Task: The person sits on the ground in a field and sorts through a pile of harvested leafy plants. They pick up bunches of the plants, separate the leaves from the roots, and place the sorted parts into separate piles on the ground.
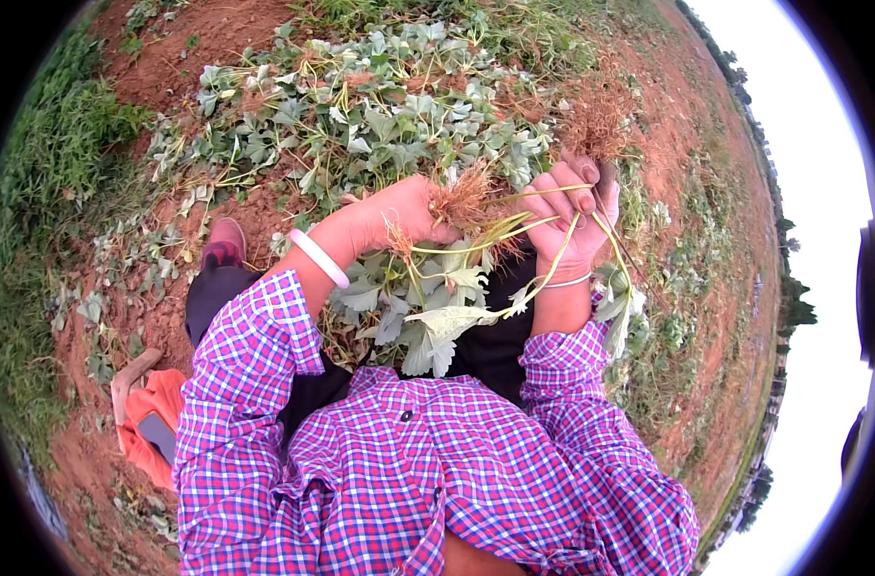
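Several leafy plants with bare roots are between my hands. My left hand [394, 216], with a white bangle at its wrist, is closed round a bunch of rooted plants [462, 198]; brown roots stick out at its fingers and green leaves hang below it. My right hand [570, 209], wearing a thin pale bracelet, has its fingers curled round long green stems [545, 277] whose broad leaves [448, 324] droop over my lap. A tangle of dry brown roots [599, 119] rises just beyond the right fingertips. Part of the left fingers is hidden by roots.
Uprooted leafy plants [387, 122] lie heaped on reddish soil in front of me. At the left are an orange cloth [153, 417] with a dark flat object [158, 437] on it, and a curved wooden piece [124, 381]. My shoe [223, 241] rests on the soil. Grass [56, 158] grows farther left.
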{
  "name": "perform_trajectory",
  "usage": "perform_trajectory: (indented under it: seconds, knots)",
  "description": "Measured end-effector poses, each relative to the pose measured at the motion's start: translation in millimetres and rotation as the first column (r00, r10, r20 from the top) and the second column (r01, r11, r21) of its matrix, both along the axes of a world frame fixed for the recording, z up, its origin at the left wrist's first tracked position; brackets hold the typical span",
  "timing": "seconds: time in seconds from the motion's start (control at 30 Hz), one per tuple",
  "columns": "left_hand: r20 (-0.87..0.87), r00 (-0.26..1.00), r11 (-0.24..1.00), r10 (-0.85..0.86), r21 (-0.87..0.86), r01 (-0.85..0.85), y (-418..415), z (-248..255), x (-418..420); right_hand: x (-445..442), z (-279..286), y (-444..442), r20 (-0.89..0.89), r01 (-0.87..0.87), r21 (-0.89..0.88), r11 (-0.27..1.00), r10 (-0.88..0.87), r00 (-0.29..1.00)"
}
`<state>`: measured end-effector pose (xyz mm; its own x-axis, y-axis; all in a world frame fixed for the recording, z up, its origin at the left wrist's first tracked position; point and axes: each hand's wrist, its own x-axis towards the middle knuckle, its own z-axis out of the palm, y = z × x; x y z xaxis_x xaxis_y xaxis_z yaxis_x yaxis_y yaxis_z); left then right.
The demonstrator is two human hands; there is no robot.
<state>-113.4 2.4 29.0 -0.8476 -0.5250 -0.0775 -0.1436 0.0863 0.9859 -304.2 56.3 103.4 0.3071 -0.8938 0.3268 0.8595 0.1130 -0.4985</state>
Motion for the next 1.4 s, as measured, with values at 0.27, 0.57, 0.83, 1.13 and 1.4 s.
perform_trajectory:
  seconds: [0.27, 0.57, 0.83, 1.13, 1.4]
  knots:
    - [-0.017, 0.998, 0.996, 0.057, 0.066, -0.056, -4, 1, 14, -27, 5, -5, 0.094, 0.130, 0.190, 0.973, -0.150, 0.984]
    - [-0.011, 0.967, 0.961, 0.253, 0.117, -0.250, -16, 47, 52, -83, -30, 2, -0.059, 0.187, 0.468, 0.864, -0.180, 0.982]
    - [-0.281, 0.915, 0.906, 0.288, 0.390, -0.166, -10, 47, 64, -74, -35, -1, -0.239, 0.389, 0.486, 0.783, -0.309, 0.920]
    - [-0.404, 0.688, 0.714, 0.603, 0.657, -0.240, -2, 41, 58, -52, -30, -7, -0.215, 0.383, 0.497, 0.779, -0.317, 0.924]
    - [-0.275, 0.597, 0.582, 0.754, 0.701, -0.413, -18, 50, 52, -34, -22, -7, -0.297, 0.438, 0.460, 0.772, -0.331, 0.896]
